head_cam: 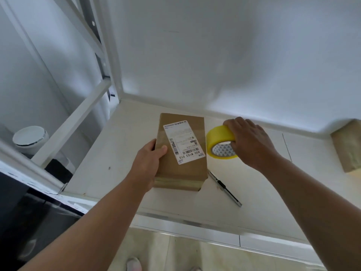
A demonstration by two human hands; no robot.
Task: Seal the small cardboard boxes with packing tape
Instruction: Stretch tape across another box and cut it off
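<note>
Now, left grip (148, 163): box (184, 171), right grip (252, 141): tape (215, 135)

The left hand (150, 159) and right hand (252, 141) were bare, likewise both forearms (97, 222) to the near edge. Below them two pale shoe toes (133, 264) showed, the left one whitish-pink.

A plain white wall (214, 55) rises behind a cream shelf board (121, 145). White metal racking (74, 122) stands at the left, with pale glossy floor tiles (175, 255) below.
</note>
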